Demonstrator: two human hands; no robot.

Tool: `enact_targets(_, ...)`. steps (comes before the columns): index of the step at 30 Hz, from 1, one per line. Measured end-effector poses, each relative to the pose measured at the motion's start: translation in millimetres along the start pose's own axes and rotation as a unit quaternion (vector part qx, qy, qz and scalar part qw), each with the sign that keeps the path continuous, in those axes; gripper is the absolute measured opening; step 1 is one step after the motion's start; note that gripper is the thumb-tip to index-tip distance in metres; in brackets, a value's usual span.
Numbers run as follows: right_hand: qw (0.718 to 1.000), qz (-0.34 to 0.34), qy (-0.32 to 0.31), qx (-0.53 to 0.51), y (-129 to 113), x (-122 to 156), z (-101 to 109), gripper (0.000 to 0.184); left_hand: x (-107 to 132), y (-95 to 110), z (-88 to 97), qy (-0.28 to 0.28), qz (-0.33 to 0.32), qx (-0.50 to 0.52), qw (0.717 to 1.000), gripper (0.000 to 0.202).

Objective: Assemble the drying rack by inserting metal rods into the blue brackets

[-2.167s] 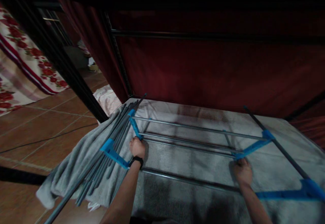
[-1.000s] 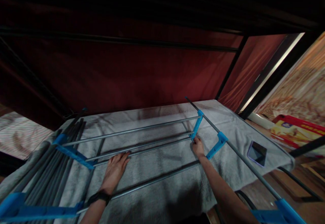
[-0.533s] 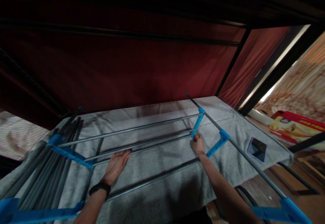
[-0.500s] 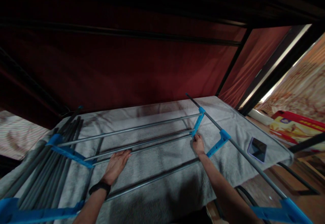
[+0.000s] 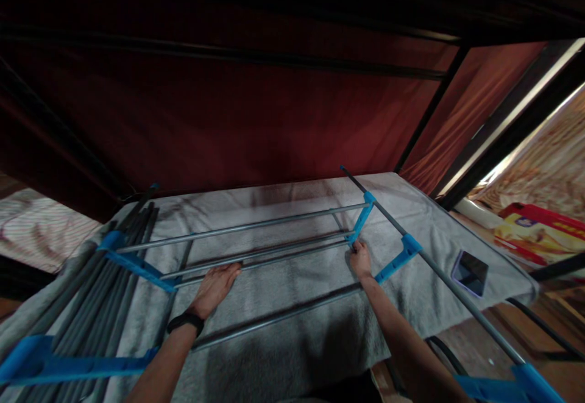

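The left hand [image 5: 214, 287], flat and unclosed, rests on a slim grey metal rod [image 5: 292, 256] over a pale fleece blanket [image 5: 292, 284], while the right hand [image 5: 361, 261] curls at a blue plastic bracket [image 5: 361, 222], its hold unclear. Keeping rod and bracket aligned should help; room opens mid-blanket, but grey metal tubes [image 5: 103, 299] crowd the left edge.

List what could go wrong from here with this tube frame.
Pinched fingers: the right hand is right at the end of a blue bracket, where a shifting joint might nip it.
Knocked phone: the phone lies close beside the frame's right-side tube, so a sideways jolt could push it.
Rolling tubes: the pile of loose tubes under the frame's left end may shift if bumped.
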State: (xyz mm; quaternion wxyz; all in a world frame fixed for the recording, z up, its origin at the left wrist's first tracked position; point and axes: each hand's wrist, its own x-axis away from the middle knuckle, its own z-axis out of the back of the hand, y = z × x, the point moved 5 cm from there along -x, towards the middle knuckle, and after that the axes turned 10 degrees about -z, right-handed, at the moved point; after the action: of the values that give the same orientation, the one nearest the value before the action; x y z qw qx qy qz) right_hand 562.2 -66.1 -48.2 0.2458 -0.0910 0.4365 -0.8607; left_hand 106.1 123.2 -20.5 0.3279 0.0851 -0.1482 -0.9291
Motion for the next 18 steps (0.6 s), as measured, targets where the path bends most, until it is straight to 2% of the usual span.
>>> enact_targets(6, 1.000, 0.006, 0.004, 0.008, 0.9, -2.0, 0.1, 0.041, -3.5, 5.5, 4.8, -0.022, -0.004, -0.001, 1.000, 0.040)
enact_targets(10, 1.000, 0.008, -0.001, 0.017, 0.3, 0.6, 4.4, 0.040, 1.7, 23.1, 13.9, -0.007, 0.004, 0.017, 1.000, 0.038)
enact_targets(15, 0.999, 0.012, -0.039, 0.033, 5.6, -1.5, 8.8, 0.034, 36.6, 42.4, 25.6, 0.091, 0.058, 0.020, 0.994, 0.038)
enact_targets(18, 0.997, 0.018, -0.045, 0.064, 20.7, -9.9, 4.9, 0.036, 73.1, 35.0, 27.0, 0.170, 0.170, 0.015, 0.970, 0.030)
